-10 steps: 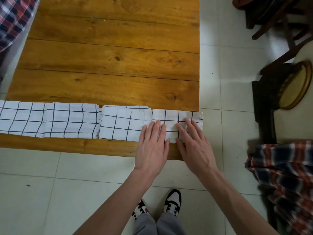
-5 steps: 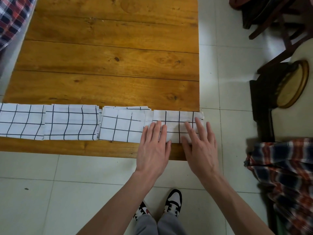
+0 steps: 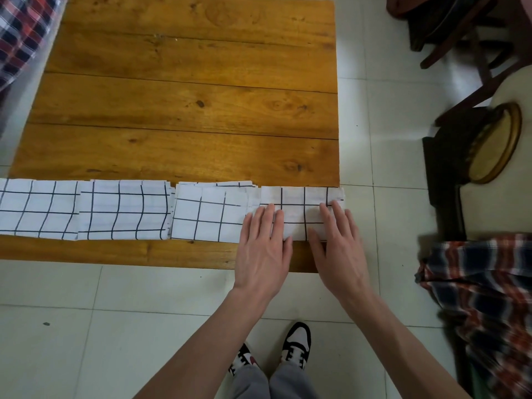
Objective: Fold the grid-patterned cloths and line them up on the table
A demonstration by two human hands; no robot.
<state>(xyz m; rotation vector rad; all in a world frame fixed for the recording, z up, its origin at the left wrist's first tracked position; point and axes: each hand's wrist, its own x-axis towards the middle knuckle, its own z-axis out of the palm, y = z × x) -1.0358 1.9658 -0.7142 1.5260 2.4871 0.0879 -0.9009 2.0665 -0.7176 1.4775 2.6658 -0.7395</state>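
Note:
Several folded white cloths with a black grid lie in a row along the near edge of the wooden table (image 3: pixel 184 110). The rightmost folded cloth (image 3: pixel 299 203) sits at the table's right corner. My left hand (image 3: pixel 263 249) lies flat, fingers together, on that cloth's left part. My right hand (image 3: pixel 339 249) rests flat with fingers spread on its right part. Further left lie a third cloth (image 3: pixel 207 214), a second (image 3: pixel 123 211) and one at the frame's left edge (image 3: pixel 37 208), edge to edge.
A plaid cloth (image 3: pixel 489 300) hangs at the right, another plaid fabric (image 3: pixel 20 33) at the top left. Dark wooden chairs (image 3: pixel 472 145) stand on the tiled floor to the right. My shoes (image 3: pixel 296 344) show below the table edge.
My right hand slid rightwards along the rightmost cloth and back a little towards me. My left hand stayed pressed on the cloth's left part.

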